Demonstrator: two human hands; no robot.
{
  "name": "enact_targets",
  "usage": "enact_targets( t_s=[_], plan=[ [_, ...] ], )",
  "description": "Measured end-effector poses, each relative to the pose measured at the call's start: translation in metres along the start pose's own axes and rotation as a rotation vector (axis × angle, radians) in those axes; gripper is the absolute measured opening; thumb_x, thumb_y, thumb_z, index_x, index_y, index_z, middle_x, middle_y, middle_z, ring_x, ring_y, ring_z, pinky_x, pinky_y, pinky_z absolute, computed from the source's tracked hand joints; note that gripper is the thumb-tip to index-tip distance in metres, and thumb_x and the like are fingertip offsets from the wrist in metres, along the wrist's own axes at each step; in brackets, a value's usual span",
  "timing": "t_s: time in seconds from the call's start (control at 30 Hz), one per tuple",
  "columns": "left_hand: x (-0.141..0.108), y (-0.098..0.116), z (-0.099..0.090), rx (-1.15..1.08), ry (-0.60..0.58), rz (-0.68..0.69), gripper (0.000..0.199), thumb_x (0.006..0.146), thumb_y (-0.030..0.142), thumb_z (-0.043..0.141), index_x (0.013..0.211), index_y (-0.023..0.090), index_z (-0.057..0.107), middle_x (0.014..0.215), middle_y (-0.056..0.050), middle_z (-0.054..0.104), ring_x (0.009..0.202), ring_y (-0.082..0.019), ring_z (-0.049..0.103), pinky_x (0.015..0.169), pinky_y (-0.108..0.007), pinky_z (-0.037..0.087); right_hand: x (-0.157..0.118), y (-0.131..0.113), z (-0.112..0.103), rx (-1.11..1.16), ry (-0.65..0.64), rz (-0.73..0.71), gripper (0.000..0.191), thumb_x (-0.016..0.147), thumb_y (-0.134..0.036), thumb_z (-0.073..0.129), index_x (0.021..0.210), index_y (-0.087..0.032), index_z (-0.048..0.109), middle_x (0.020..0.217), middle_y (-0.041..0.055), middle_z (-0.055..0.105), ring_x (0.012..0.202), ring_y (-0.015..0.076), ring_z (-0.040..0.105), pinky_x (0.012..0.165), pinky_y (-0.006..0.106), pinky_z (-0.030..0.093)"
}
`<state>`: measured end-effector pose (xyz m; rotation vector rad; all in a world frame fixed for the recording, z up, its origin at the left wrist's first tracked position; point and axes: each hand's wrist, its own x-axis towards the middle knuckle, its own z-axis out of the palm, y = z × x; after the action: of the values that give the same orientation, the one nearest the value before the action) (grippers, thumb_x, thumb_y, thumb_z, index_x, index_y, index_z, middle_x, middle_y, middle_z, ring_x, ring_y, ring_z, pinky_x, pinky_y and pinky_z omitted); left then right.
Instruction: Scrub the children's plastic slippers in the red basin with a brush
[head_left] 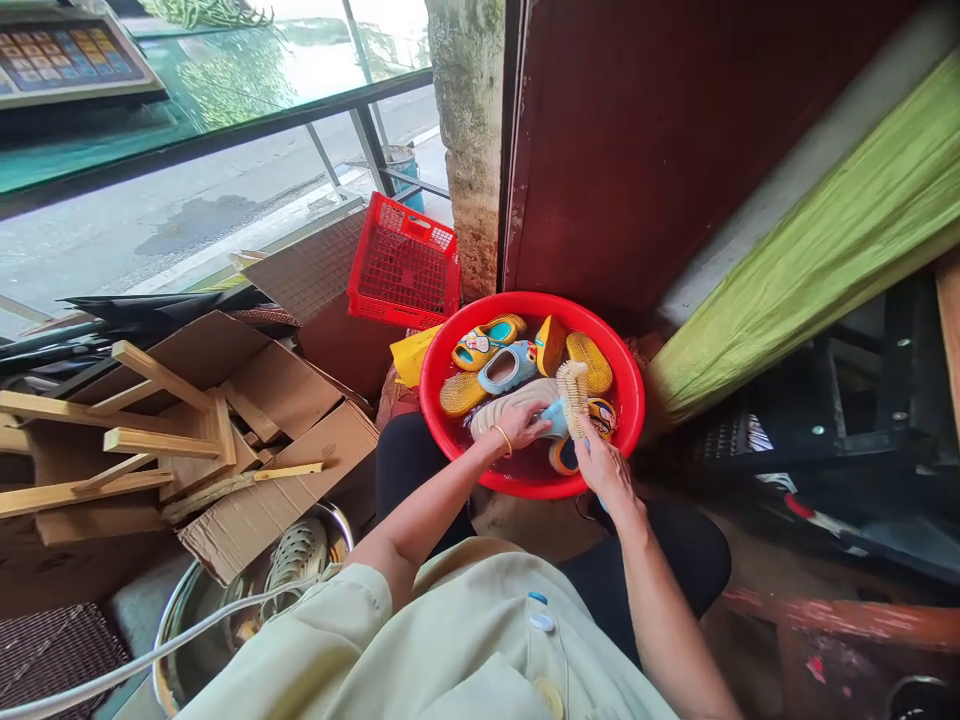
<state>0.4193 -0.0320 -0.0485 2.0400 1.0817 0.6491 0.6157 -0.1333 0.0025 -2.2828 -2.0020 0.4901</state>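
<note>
A red basin (634,420) between my knees holds water and several small shoes. My left hand (525,425) grips a pale-soled shoe (495,412) with a light blue part, lying at the near side of the basin. In my right hand (606,472) is a scrub brush (574,395), its cream bristles beside the light blue part; whether they touch it I cannot tell. Around these lie a light blue clog (508,368), a yellow-and-teal clog (474,348), and yellow shoes, one showing its yellow sole (589,362).
Behind the basin a red plastic crate (405,265) leans near the wall post. Cardboard (292,480) and wooden pieces (161,440) lie to the left, above a metal bowl (169,610). A green curtain (795,270) hangs at right, close to the basin.
</note>
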Motion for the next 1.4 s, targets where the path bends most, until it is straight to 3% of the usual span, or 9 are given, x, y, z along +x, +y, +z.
enact_targets(
  t_s=[0.2, 0.4, 0.5, 0.7, 0.83, 0.93, 1.13, 1.27, 1.4],
  plan=[
    [-0.018, -0.012, 0.009, 0.047, -0.161, -0.079, 0.041, 0.084, 0.03, 0.069, 0.123, 0.019, 0.065, 0.114, -0.014, 0.075, 0.107, -0.031, 0.071, 0.096, -0.043, 0.055, -0.007, 0.005, 0.01, -0.129, -0.133, -0.005, 0.066, 0.105, -0.029, 0.042, 0.169, -0.033, 0.025, 0.112, 0.0108, 0.079, 0.097, 0.0275, 0.076, 0.077, 0.034, 0.054],
    [-0.034, -0.021, 0.044, -0.472, 0.104, -0.238, 0.039, 0.06, 0.021, 0.076, 0.098, 0.024, 0.075, 0.106, -0.01, 0.075, 0.115, -0.034, 0.07, 0.109, -0.041, 0.049, -0.005, -0.004, 0.023, -0.137, -0.224, 0.008, 0.068, 0.104, -0.027, 0.04, 0.17, -0.029, 0.023, 0.116, 0.0157, 0.078, 0.103, 0.0308, 0.075, 0.085, 0.04, 0.055],
    [-0.034, -0.016, 0.05, -0.498, 0.089, -0.184, 0.034, 0.057, 0.024, 0.077, 0.091, 0.027, 0.076, 0.106, -0.009, 0.077, 0.117, -0.035, 0.069, 0.11, -0.044, 0.05, 0.005, -0.011, 0.022, -0.125, -0.267, 0.026, 0.065, 0.103, -0.023, 0.038, 0.168, -0.023, 0.03, 0.119, 0.0197, 0.076, 0.11, 0.0339, 0.073, 0.091, 0.045, 0.054],
    [-0.043, -0.001, -0.006, -0.216, 0.103, 0.034, 0.042, 0.09, 0.035, 0.062, 0.13, 0.022, 0.072, 0.14, -0.014, 0.066, 0.134, -0.035, 0.059, 0.12, -0.045, 0.04, 0.012, -0.006, 0.016, -0.044, -0.273, 0.054, 0.062, 0.104, -0.026, 0.042, 0.166, -0.027, 0.037, 0.125, 0.0177, 0.075, 0.115, 0.034, 0.072, 0.095, 0.043, 0.053],
    [-0.044, -0.016, -0.044, 0.129, 0.251, -0.33, 0.062, 0.09, 0.038, 0.065, 0.148, 0.017, 0.055, 0.154, -0.021, 0.052, 0.143, -0.041, 0.047, 0.12, -0.054, 0.035, 0.005, 0.003, 0.017, 0.091, -0.162, 0.077, 0.06, 0.107, -0.035, 0.04, 0.166, -0.029, 0.035, 0.13, 0.0138, 0.074, 0.11, 0.0307, 0.074, 0.087, 0.037, 0.055],
    [-0.043, -0.026, -0.041, 0.155, 0.137, -0.505, 0.065, 0.089, 0.038, 0.069, 0.148, 0.017, 0.053, 0.149, -0.022, 0.055, 0.137, -0.041, 0.053, 0.116, -0.053, 0.04, 0.0, -0.005, 0.021, 0.172, -0.079, 0.023, 0.061, 0.107, -0.034, 0.041, 0.167, -0.025, 0.034, 0.132, 0.013, 0.074, 0.109, 0.0271, 0.074, 0.087, 0.031, 0.055],
    [-0.045, -0.022, -0.011, -0.109, 0.196, -0.339, 0.049, 0.084, 0.033, 0.073, 0.131, 0.022, 0.067, 0.139, -0.016, 0.065, 0.132, -0.038, 0.058, 0.118, -0.047, 0.04, 0.0, -0.035, 0.03, 0.045, -0.167, -0.078, 0.063, 0.105, -0.027, 0.042, 0.167, -0.025, 0.031, 0.118, 0.0127, 0.079, 0.107, 0.0263, 0.075, 0.088, 0.032, 0.054],
    [-0.03, -0.037, -0.044, 0.053, 0.108, -0.327, 0.034, 0.097, 0.031, 0.054, 0.127, 0.024, 0.069, 0.126, -0.015, 0.072, 0.126, -0.034, 0.063, 0.115, -0.048, 0.042, 0.003, -0.033, 0.031, -0.055, -0.226, -0.02, 0.064, 0.105, -0.027, 0.038, 0.168, -0.027, 0.03, 0.105, 0.0132, 0.081, 0.097, 0.0279, 0.077, 0.083, 0.036, 0.055],
    [-0.01, -0.065, -0.083, 0.479, 0.112, -0.51, 0.075, 0.082, 0.034, 0.074, 0.151, 0.02, 0.048, 0.163, -0.023, 0.041, 0.152, -0.043, 0.035, 0.121, -0.058, 0.029, 0.001, -0.032, 0.029, -0.058, -0.231, 0.0, 0.064, 0.104, -0.028, 0.04, 0.167, -0.029, 0.031, 0.109, 0.012, 0.08, 0.1, 0.0268, 0.076, 0.085, 0.035, 0.053]
  ],
)
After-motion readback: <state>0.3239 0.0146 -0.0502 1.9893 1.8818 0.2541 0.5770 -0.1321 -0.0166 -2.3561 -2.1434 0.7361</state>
